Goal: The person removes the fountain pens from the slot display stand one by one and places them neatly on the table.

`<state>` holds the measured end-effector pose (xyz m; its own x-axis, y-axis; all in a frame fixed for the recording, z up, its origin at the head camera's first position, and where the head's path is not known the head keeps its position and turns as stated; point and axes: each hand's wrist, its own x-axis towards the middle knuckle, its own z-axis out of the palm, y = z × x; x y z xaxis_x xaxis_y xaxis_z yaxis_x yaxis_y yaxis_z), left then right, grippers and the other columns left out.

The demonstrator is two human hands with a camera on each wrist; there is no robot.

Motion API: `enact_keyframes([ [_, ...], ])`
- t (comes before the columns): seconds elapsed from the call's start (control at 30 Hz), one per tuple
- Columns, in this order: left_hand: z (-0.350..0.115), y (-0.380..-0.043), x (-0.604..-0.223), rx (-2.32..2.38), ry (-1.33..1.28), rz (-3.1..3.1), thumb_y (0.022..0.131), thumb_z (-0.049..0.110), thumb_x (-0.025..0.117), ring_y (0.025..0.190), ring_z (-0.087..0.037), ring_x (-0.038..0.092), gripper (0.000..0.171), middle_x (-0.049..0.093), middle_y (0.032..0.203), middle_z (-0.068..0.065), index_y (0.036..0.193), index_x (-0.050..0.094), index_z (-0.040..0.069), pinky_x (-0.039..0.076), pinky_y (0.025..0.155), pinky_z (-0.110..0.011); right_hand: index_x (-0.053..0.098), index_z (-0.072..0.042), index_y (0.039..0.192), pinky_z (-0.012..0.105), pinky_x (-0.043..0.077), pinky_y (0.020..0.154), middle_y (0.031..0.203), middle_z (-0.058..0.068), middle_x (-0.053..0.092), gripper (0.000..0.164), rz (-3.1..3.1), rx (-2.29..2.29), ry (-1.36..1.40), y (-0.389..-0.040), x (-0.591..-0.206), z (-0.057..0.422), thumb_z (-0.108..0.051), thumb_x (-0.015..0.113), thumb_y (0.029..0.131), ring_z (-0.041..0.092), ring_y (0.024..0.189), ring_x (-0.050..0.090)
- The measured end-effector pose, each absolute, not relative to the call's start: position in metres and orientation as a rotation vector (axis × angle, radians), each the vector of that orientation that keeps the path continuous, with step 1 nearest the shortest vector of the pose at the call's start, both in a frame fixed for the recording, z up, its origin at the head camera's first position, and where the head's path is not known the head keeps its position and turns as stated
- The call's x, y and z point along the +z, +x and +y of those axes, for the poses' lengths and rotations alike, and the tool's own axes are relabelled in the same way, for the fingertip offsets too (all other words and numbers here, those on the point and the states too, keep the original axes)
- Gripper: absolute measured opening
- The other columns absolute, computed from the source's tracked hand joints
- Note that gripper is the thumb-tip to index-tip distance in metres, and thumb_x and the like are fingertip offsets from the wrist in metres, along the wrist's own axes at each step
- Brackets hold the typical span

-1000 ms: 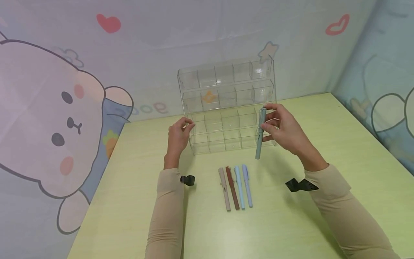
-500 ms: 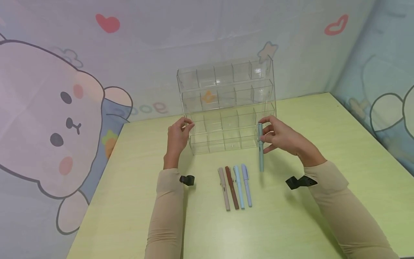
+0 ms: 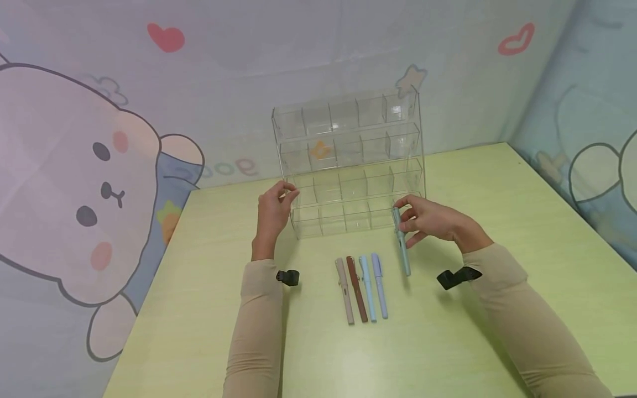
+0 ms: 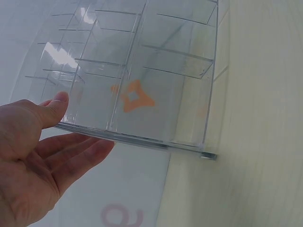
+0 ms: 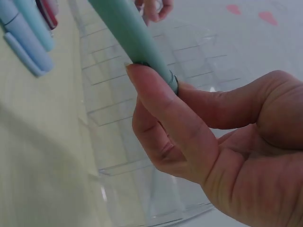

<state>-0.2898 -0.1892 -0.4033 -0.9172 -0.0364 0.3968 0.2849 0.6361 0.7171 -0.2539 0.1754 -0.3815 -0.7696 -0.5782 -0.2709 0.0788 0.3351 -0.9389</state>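
My right hand (image 3: 428, 221) pinches a grey-green pen (image 3: 404, 254) near its clip end, in front of the right end of a clear tiered rack (image 3: 355, 207). The pen tilts, its lower end toward me and above the table. In the right wrist view, thumb and fingers close round the green pen (image 5: 130, 33). My left hand (image 3: 273, 213) grips the rack's left side. The left wrist view shows the thumb on one face of the side panel (image 4: 137, 137) and the fingers behind it. A beige pen (image 3: 344, 287), brown pen (image 3: 357, 287), light-blue pen (image 3: 368, 287) and lavender pen (image 3: 380, 284) lie in a row.
The rack has several stepped rows of compartments and stands on a yellow-green table (image 3: 199, 309) near the back wall cloth (image 3: 308, 50). The cloth carries a cartoon bear (image 3: 59, 182) at left. Black wrist cameras sit at both sleeves.
My right hand has come down and toward me with the green pen, from before the rack's lower rows to near the table. The pen's lower end has swung right. The left hand stays.
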Motion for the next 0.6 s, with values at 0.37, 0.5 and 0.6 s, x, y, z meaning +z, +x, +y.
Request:
enact_keyframes([
  [0.37,-0.189,-0.291,-0.402,-1.177,-0.201,-2.483,0.098,0.023,0.067,0.103,-0.035,0.07,0.015,0.068,0.121,-0.021,0.104,0.07,0.009,0.046,0.1,-0.054,0.025,0.008,0.145,0.045,0.058,0.079,0.114,0.025,0.045,0.056,1.976,-1.38,-0.419,-0.26,-0.404,0.164,0.011,0.053,0.097,0.031,0.097,0.055],
  [0.5,-0.189,-0.291,-0.402,-1.177,-0.198,-2.483,0.098,0.023,0.067,0.103,-0.035,0.07,0.016,0.07,0.115,-0.02,0.104,0.07,0.009,0.045,0.101,-0.054,0.027,0.01,0.143,0.045,0.059,0.079,0.108,0.023,0.048,0.055,1.944,-1.347,-0.418,-0.26,-0.41,0.158,0.011,0.055,0.096,0.029,0.093,0.06],
  [0.6,-0.189,-0.29,-0.402,-1.182,-0.197,-2.479,0.098,0.022,0.067,0.103,-0.035,0.07,0.015,0.072,0.109,-0.019,0.103,0.07,0.008,0.05,0.096,-0.053,0.031,0.012,0.14,0.044,0.059,0.079,0.103,0.022,0.054,0.053,1.933,-1.308,-0.43,-0.259,-0.414,0.154,0.012,0.058,0.094,0.03,0.086,0.067],
])
